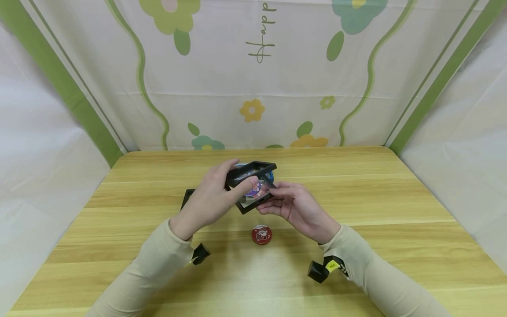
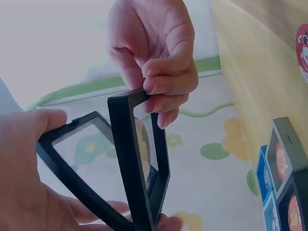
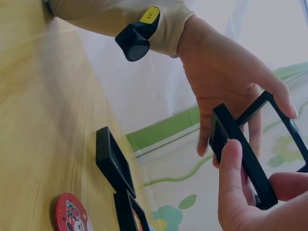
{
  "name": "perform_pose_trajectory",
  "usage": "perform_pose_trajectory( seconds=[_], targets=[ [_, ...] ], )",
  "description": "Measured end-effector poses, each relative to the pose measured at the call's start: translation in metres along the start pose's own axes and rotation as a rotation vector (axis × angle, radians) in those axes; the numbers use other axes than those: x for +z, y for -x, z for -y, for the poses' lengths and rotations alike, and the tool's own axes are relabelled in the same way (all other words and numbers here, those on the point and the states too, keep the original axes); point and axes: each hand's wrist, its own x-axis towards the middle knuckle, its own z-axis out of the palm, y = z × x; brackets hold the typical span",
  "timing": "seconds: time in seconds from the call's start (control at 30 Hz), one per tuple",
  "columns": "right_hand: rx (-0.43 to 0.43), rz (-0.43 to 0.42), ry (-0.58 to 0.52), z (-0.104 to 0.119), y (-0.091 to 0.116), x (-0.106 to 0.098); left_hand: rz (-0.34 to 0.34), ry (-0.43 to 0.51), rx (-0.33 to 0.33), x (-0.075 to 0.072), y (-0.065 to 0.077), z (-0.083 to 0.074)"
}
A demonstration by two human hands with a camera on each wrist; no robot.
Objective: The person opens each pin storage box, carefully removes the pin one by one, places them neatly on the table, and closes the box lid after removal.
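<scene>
A black-rimmed display frame [image 1: 251, 166] with clear panes is spread in a V between both hands above the table. My left hand [image 1: 210, 193] holds one half, its thumb lying along the rim in the head view. My right hand [image 1: 295, 207] pinches the rim of the other half, as the left wrist view also shows at the fingertips [image 2: 156, 91]. A round badge [image 2: 143, 144] sits at that half, with purple print visible from the head. On the table below lies a red round badge [image 1: 262, 234] with a white figure.
Beside my left hand a black frame [image 3: 115, 161] lies on the wooden table [image 1: 356, 189]. Several smaller frames, blue, grey [image 2: 284, 156] and black, hold round badges farther back, mostly hidden from the head. A flower-printed curtain [image 1: 222, 75] stands behind the table.
</scene>
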Motion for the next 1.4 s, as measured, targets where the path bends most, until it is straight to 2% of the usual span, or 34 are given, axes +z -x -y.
perform_pose_trajectory(
  seconds=[0.23, 0.67, 1.4],
  targets=[
    [0.024, 0.000, 0.013, -0.0002, 0.0007, 0.0013, 0.020, 0.074, -0.040, -0.0024, -0.0011, 0.0013],
    [0.025, 0.002, 0.007, -0.0019, 0.0002, 0.0025, -0.002, 0.124, -0.055, -0.0045, -0.0057, 0.0067],
    [0.030, 0.000, 0.007, -0.0026, -0.0002, 0.0038, -0.008, 0.189, -0.092, -0.0055, -0.0078, 0.0070]
  ],
)
